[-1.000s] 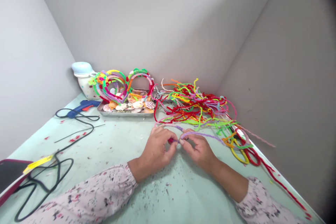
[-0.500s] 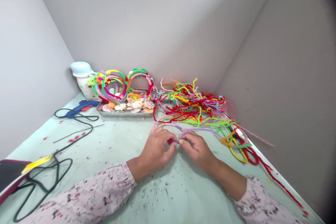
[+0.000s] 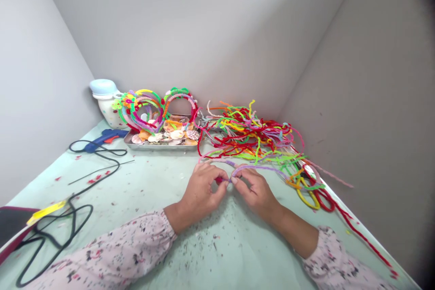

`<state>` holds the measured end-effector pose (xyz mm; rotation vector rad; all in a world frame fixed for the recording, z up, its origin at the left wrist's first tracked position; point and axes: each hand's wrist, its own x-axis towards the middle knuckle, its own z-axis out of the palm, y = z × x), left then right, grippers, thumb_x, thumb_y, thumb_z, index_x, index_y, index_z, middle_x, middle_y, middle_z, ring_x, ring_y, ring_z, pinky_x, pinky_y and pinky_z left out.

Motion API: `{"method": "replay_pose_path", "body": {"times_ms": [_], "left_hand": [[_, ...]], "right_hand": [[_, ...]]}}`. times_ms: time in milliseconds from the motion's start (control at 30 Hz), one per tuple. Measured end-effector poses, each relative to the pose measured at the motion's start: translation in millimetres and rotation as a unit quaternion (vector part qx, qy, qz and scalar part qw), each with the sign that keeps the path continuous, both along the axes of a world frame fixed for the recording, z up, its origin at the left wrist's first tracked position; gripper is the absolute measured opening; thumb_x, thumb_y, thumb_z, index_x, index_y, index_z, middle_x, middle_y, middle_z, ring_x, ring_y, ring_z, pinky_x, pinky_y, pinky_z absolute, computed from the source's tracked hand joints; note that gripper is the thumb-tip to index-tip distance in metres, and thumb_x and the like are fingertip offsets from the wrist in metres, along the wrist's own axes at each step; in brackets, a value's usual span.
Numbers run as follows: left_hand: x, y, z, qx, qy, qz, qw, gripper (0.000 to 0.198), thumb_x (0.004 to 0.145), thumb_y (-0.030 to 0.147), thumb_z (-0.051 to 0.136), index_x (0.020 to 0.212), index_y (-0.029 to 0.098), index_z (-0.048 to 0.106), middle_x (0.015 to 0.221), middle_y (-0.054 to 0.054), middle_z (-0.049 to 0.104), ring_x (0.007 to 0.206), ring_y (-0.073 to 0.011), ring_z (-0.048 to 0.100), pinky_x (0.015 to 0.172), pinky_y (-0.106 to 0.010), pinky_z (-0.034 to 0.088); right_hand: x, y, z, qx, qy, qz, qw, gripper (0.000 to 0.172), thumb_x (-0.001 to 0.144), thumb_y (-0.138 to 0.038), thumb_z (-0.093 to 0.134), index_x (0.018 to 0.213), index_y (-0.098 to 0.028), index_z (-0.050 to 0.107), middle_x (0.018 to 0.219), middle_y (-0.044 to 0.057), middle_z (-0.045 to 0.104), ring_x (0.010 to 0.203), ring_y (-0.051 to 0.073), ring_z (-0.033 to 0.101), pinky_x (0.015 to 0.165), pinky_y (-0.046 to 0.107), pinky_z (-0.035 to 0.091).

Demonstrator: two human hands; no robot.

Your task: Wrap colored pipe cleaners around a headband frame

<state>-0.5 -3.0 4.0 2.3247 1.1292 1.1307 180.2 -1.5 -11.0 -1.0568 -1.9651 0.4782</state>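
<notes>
My left hand (image 3: 204, 190) pinches one part of a thin curved headband (image 3: 217, 161) between thumb and forefinger. Pink fuzzy wrapping and a stretch of purple show on its arc; a red bit peeks out by my left fingertips. Close beside it, my right hand (image 3: 253, 190) is closed, thumb against forefinger, on a purple pipe cleaner (image 3: 261, 167). That pipe cleaner meets the band between the two hands, and its loose length runs over my right hand toward the right. My fingers cover much of the band.
A metal tray (image 3: 159, 147) holds shells, with several fuzzy headbands (image 3: 180, 93) standing in it. Right of it lies a tangled heap of pipe cleaners (image 3: 244, 131). A blue glue gun (image 3: 100, 139), black cord (image 3: 73, 217), white jar (image 3: 110, 108) and yellow-handled scissors (image 3: 307, 197) lie around.
My fingertips stay pinched together at nearly the same spot, with only a very slight shift of the purple pipe cleaner beside them. The whole view has moved slightly.
</notes>
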Motion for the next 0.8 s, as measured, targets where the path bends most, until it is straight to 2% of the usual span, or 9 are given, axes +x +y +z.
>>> {"method": "replay_pose_path", "body": {"times_ms": [533, 800], "left_hand": [[-1.3, 0.5, -5.1, 0.013, 0.023, -0.019, 0.999, 0.009, 0.08, 0.017, 0.053, 0.082, 0.02, 0.062, 0.074, -0.001, 0.062, 0.077, -0.0179, 0.054, 0.084, -0.037, 0.038], [-0.8, 0.3, -2.9, 0.01, 0.016, -0.017, 1.0, 0.007, 0.08, 0.017, 0.054, 0.082, 0.019, 0.061, 0.074, -0.001, 0.062, 0.077, -0.0173, 0.053, 0.083, -0.036, 0.038]], "right_hand": [[-1.1, 1.5, 6.6, -0.027, -0.015, 0.033, 0.999, 0.017, 0.087, -0.02, 0.049, 0.071, -0.02, 0.055, 0.073, 0.0, 0.053, 0.075, 0.016, 0.051, 0.073, 0.03, 0.041], [-1.3, 1.2, 3.9, -0.027, 0.002, 0.018, 0.999, 0.014, 0.086, -0.021, 0.052, 0.073, -0.02, 0.057, 0.074, 0.0, 0.056, 0.076, 0.017, 0.053, 0.074, 0.03, 0.042]]}}
